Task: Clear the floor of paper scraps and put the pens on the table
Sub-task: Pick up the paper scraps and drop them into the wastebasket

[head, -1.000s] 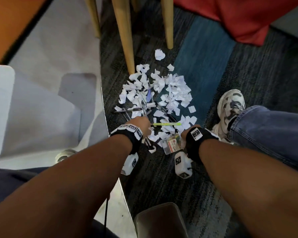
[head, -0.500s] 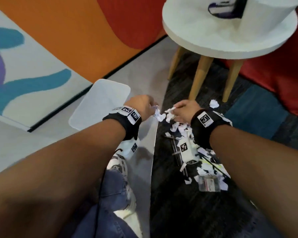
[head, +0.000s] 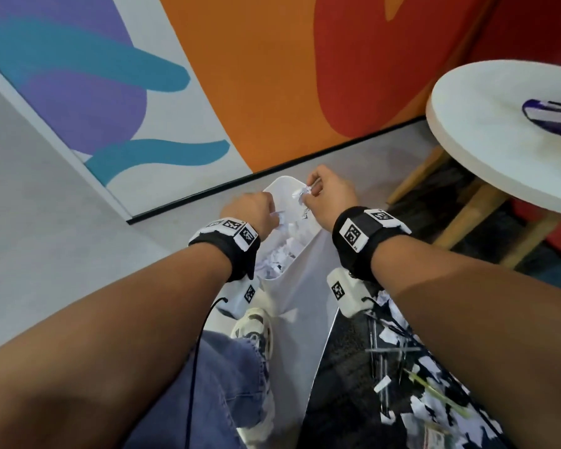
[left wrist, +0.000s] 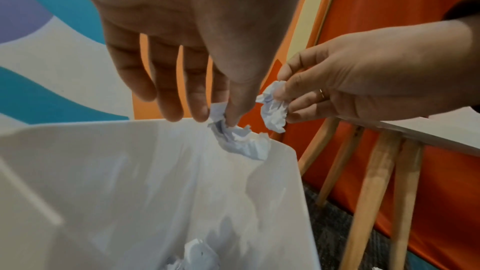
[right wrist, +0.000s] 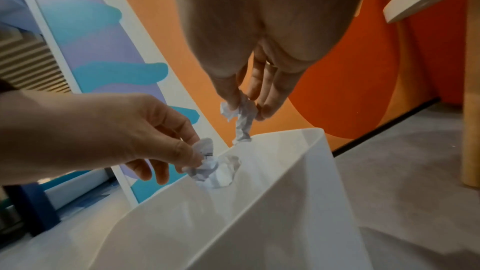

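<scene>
Crumpled white paper is pinched in the left hand (left wrist: 182, 34) and the right hand (right wrist: 262, 34), both above the white bin (head: 292, 286), which has scraps (head: 280, 254) inside. More scraps (head: 428, 413) and pens (head: 382, 384) lie on the dark carpet (head: 340, 400) beside the bin, near the round table (head: 486, 140).

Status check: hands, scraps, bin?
Both hands over bin. Left hand pinching scraps; right hand pinching a wad. Scraps and pens left on carpet.
</scene>
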### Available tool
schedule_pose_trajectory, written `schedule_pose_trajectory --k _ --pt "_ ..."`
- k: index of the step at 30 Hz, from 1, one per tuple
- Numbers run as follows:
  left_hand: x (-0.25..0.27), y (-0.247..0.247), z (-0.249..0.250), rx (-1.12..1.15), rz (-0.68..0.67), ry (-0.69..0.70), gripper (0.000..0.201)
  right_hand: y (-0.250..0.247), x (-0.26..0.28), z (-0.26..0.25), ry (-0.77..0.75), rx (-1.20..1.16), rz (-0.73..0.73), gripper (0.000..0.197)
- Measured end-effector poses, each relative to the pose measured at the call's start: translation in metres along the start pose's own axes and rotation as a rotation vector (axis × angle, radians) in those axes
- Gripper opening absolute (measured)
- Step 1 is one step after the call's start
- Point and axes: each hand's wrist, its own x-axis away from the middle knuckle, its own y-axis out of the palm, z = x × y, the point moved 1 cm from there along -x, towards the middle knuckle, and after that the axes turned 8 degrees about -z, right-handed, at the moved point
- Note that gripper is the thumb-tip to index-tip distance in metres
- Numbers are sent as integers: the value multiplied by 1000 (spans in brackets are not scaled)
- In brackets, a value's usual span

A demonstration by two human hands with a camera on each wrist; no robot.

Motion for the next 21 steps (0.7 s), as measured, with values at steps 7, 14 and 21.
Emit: schedule_pose_trajectory --k 7,14,21 --pt "0 10 0 -33 -145 -9 39 10 6 29 121 140 -119 17" --pt "12 10 37 -26 -75 132 29 -17 28 60 217 160 -33 5" --pt "39 55 131 78 -192 369 12 -43 94 137 462 132 -103 13"
